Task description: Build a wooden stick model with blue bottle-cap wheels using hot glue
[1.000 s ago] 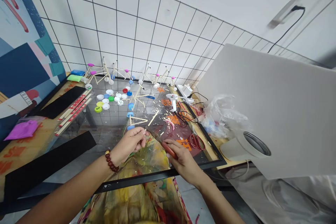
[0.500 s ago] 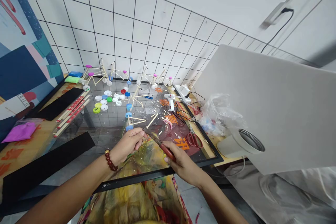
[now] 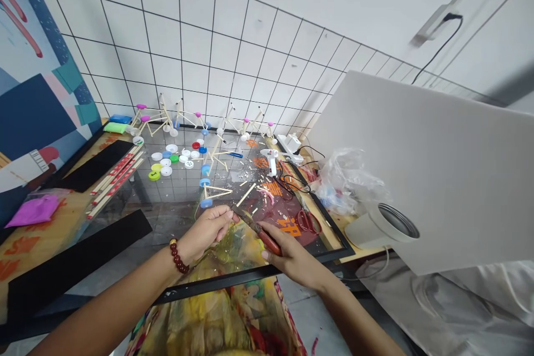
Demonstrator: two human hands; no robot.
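Observation:
My right hand (image 3: 287, 253) is wrapped round the reddish-brown handle of a knife (image 3: 247, 219), whose dark blade points up and left. My left hand (image 3: 211, 229), with a beaded bracelet at the wrist, pinches at the blade's tip; what the fingertips hold is too small to make out. Just beyond the blade lies a pale wooden stick (image 3: 246, 194). To its left, a stick frame (image 3: 217, 192) is joined to blue bottle caps (image 3: 206, 183). Pale shavings are strewn on the glass tabletop behind the knife.
Stick figures with pink tops (image 3: 198, 115) line the wall grid. Loose bottle caps (image 3: 171, 148) lie left of centre. A white glue gun (image 3: 271, 160), red-handled scissors (image 3: 308, 221) and a plastic bag (image 3: 346, 178) are on the right. Wrapped chopsticks (image 3: 117, 178) and black strips (image 3: 79, 258) lie left.
My left hand and the knife's tip have shifted slightly to the right. My right hand keeps its grip on the handle, almost unmoved.

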